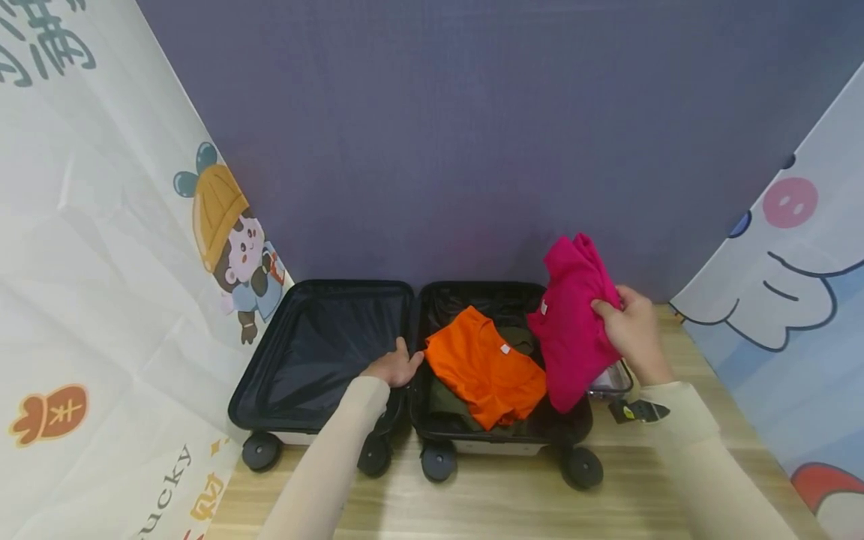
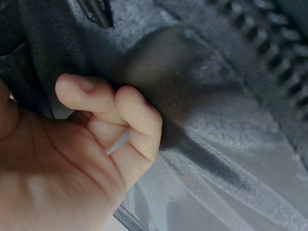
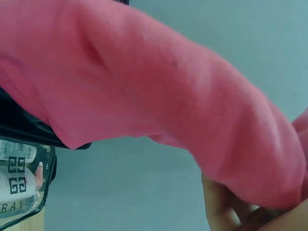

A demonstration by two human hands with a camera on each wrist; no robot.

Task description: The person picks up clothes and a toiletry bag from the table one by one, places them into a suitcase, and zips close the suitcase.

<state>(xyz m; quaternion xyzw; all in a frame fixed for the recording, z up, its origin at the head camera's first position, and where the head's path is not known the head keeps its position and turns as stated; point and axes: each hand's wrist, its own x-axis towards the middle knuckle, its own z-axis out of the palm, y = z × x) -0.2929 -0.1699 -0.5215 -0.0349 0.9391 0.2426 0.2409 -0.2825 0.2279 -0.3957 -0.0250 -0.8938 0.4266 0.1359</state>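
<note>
One pink garment [image 1: 577, 322] near the suitcase's right rim [image 1: 583, 421]

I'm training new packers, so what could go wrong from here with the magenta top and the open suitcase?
The magenta top may unfold or slip, since the right hand grips it at one side. The orange shirt lies askew near the middle of the suitcase, so it might snag on closing. The top partly covers the clear pouch in the head view and could brush it.

Your black rectangular suitcase [image 1: 310, 360] holds an orange cloth garment [image 1: 482, 367] in its right half, left of a magenta cloth garment [image 1: 574, 330].
</note>
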